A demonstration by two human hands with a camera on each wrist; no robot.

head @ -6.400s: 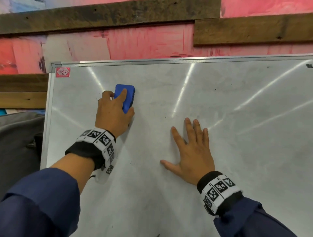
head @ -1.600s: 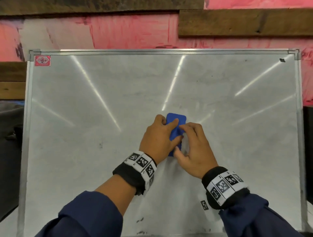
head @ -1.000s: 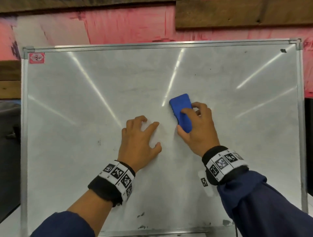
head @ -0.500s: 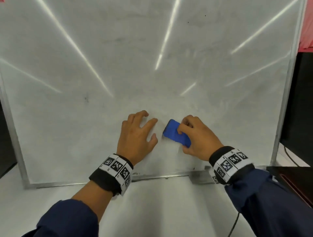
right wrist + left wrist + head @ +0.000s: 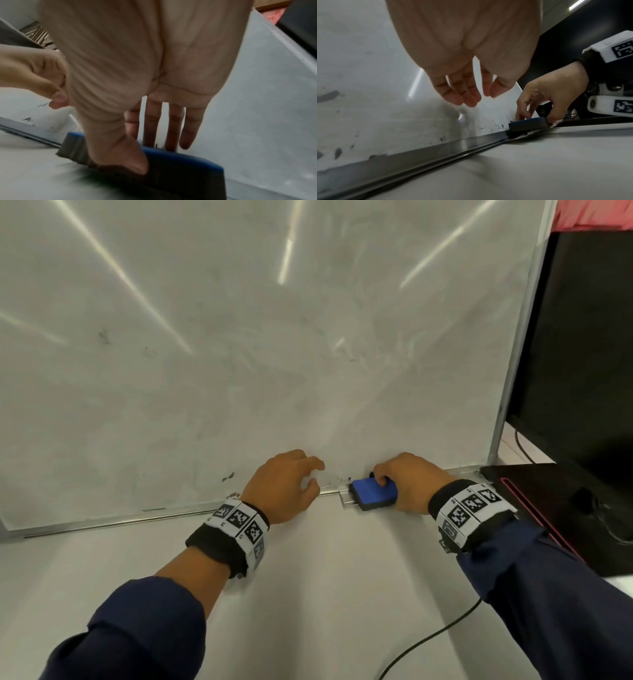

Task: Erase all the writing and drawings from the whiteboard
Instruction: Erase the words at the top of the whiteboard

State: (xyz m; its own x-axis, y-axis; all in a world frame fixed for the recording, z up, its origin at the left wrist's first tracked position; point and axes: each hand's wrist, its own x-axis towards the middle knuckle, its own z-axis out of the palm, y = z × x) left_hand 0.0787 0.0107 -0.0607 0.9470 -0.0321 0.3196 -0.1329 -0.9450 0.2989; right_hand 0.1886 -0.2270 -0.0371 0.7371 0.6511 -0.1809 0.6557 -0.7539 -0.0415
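The whiteboard (image 5: pixel 239 371) stands upright on a white table, smeared grey, with small dark specks (image 5: pixel 227 477) near its bottom rim. My right hand (image 5: pixel 411 484) pinches the blue eraser (image 5: pixel 371 495) between thumb and fingers. The eraser lies flat on the short metal tray (image 5: pixel 346 501) at the board's bottom edge. The right wrist view shows my thumb on the near side of the eraser (image 5: pixel 180 166) and my fingers behind it. My left hand (image 5: pixel 284 484) hovers just left of it, fingers loosely curled, holding nothing. In the left wrist view its fingers (image 5: pixel 467 98) hang free above the board's rim.
A black monitor (image 5: pixel 582 354) stands right of the board, with a dark flat slab with a red edge (image 5: pixel 548 501) in front of it. A black cable (image 5: pixel 428 638) runs across the white table (image 5: pixel 308 594) under my right arm.
My right hand has brought the eraser down from the middle of the board to the tray at its bottom edge. My left hand has slid down alongside, and the view has tilted downward.
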